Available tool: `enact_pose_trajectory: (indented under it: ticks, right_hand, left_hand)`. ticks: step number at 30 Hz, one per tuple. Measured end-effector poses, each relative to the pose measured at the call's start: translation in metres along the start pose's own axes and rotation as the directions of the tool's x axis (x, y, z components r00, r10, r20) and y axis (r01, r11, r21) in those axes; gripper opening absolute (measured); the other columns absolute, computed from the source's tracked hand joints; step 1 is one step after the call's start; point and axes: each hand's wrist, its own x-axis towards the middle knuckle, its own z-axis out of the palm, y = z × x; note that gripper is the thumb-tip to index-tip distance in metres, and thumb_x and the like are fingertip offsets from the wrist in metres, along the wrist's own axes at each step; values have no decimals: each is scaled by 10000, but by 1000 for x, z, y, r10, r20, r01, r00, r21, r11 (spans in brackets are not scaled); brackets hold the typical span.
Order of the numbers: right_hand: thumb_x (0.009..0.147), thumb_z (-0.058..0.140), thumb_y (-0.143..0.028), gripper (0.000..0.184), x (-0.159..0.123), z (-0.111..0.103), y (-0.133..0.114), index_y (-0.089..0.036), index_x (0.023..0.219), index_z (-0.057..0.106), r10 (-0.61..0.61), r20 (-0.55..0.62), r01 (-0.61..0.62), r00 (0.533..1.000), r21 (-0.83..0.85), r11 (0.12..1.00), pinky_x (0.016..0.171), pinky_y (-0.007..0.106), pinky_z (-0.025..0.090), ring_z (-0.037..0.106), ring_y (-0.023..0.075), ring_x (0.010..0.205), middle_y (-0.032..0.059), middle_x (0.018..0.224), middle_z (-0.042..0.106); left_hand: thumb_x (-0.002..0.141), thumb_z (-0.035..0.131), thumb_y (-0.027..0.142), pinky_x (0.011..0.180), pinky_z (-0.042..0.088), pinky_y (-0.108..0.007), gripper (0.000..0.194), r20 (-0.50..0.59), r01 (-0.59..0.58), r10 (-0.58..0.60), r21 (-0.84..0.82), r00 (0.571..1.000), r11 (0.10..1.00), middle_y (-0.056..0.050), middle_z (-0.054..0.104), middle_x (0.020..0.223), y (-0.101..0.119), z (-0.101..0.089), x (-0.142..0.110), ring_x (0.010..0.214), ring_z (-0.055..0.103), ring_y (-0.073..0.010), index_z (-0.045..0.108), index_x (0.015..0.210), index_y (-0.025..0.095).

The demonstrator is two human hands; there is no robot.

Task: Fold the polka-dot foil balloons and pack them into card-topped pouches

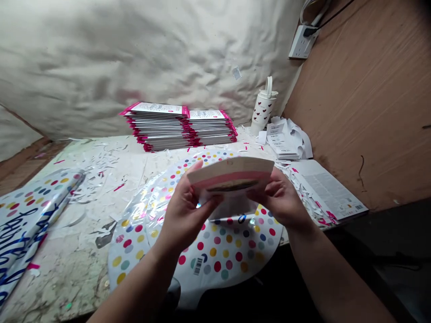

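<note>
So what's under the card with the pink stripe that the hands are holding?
A polka-dot sheet shows below the pink-striped card. The card, left hand and right hand cover part of it, so that bit can't be seen.

left hand (183, 215) was totally bare, thumb (207, 210) kinda soft-focus | right hand (286, 199) was bare too, fingers (275, 186) partly hidden | left forearm (134, 285) and right forearm (332, 271) were bare as well, slim near the hands, wider lower down | tbh the black patch (256, 303) between them was maybe dark clothing, too murky to tell
</note>
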Motion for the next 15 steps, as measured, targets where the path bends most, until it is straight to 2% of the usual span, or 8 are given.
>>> enact_pose_trajectory:
  ticks: [3, 5, 7, 8, 10, 12, 14, 15]
  right_hand:
    - [749, 645, -375, 203, 8, -10, 4, -206, 854, 605, 55, -2, -55, 998, -13, 998, 661, 287, 499, 619, 164, 749, 10, 779, 661]
    - [804, 544, -459, 290, 14, -19, 15, -180, 756, 602, 181, -5, -181, 983, -100, 978, 548, 259, 462, 578, 139, 606, 5, 662, 620]
    - [839, 459, -489, 381, 15, -26, 27, -166, 685, 588, 266, -77, -276, 961, -336, 901, 473, 248, 406, 516, 125, 500, 1, 566, 569]
    - [852, 441, -472, 385, 14, -28, 32, -164, 674, 590, 234, -129, -267, 964, -489, 830, 478, 252, 398, 508, 129, 499, 5, 559, 563]
    - [866, 453, -376, 300, 5, -25, 38, -166, 726, 616, 78, -100, -126, 992, -743, 658, 570, 272, 428, 549, 151, 601, 29, 645, 605]
    - [861, 475, -258, 186, -9, -14, 40, -175, 833, 638, -20, 111, 105, 994, -839, 534, 702, 290, 442, 577, 167, 754, 50, 794, 645]
    - [855, 480, -189, 169, -22, 0, 39, -178, 885, 645, -23, 298, 270, 954, -824, 498, 759, 292, 438, 577, 170, 824, 58, 853, 654]
    - [856, 481, -181, 169, -28, 6, 39, -176, 888, 647, -17, 335, 300, 942, -820, 488, 759, 291, 440, 577, 170, 822, 59, 845, 655]
  left_hand:
    - [743, 661, 241, 839, 474, -326, 261, 177, 259, -241, -89, 954, 962, -72, 662, 971, -3, -9, -3, 921, 603, -209, 633, 989, 156]
    - [757, 645, 281, 707, 499, -266, 186, 271, 421, -379, -116, 885, 900, -52, 668, 797, -14, -12, -6, 736, 615, -153, 653, 875, 138]
    - [749, 641, 312, 503, 441, -185, 188, 297, 560, -509, -118, 808, 820, -16, 611, 604, -30, -12, -12, 513, 536, -84, 634, 751, 124]
    - [739, 642, 321, 430, 383, -164, 205, 288, 616, -567, -121, 772, 778, 0, 571, 537, -38, -10, -16, 437, 479, -61, 613, 704, 121]
    - [714, 646, 331, 383, 324, -157, 222, 255, 686, -643, -148, 723, 713, 15, 530, 479, -51, -5, -25, 386, 433, -53, 585, 677, 121]
    - [694, 649, 345, 401, 346, -170, 239, 229, 708, -671, -165, 705, 687, 4, 539, 476, -59, 2, -33, 403, 465, -72, 582, 693, 115]
    - [689, 643, 370, 402, 347, -181, 268, 204, 709, -680, -160, 705, 687, 0, 531, 451, -60, 10, -38, 402, 473, -86, 575, 672, 111]
    - [691, 637, 380, 394, 336, -182, 278, 188, 706, -681, -153, 708, 692, 0, 527, 443, -59, 13, -39, 395, 468, -87, 571, 660, 112]
